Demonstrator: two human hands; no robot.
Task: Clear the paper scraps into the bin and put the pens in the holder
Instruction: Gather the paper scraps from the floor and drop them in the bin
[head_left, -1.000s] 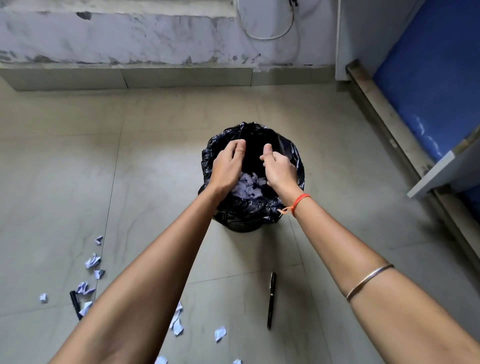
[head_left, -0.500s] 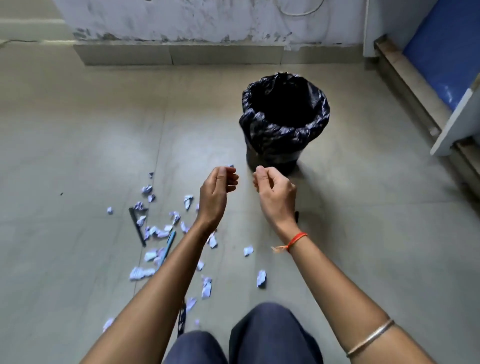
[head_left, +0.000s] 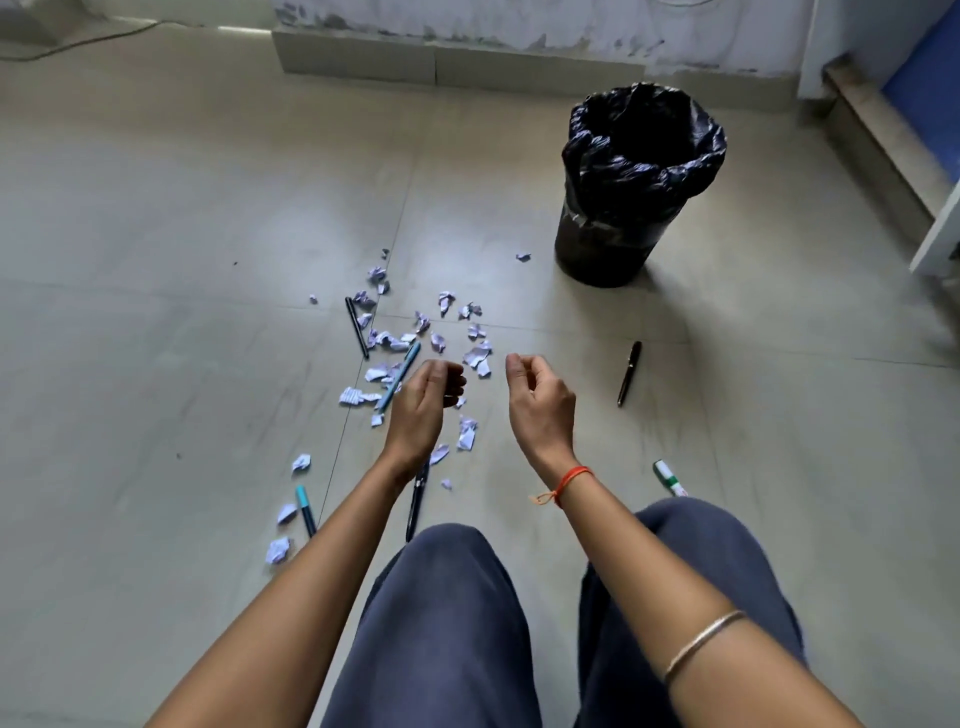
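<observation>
My left hand (head_left: 423, 400) and right hand (head_left: 540, 400) hang half-curled, holding nothing. Grabbing the crumpled white paper scraps (head_left: 470, 434) just under them, I might scoop the light blue pen (head_left: 397, 376) into the black-bagged bin (head_left: 636, 182) too.

Bin (head_left: 640, 218): black, cylindrical, upright on the floor, lined with a black plastic bag folded over the rim; interior too dark to read.

Paper scraps (head_left: 410, 340): small crumpled white-lilac bits, scattered on the floor left of the bin, densest in one central patch. One stray scrap (head_left: 523, 256) lies just beside the bin's base. A few more lie apart at lower left (head_left: 278, 550).

Pens, all lying flat on the floor:
- black pen (head_left: 357, 327) at the patch's left edge
- light blue pen (head_left: 399, 375) among the scraps, diagonal
- teal pen (head_left: 305, 511) lower left
- dark pen (head_left: 417, 501), partly hidden
- black capped pen (head_left: 629, 373), alone, right of the patch
- green-and-white marker (head_left: 669, 477), partly hidden
</observation>
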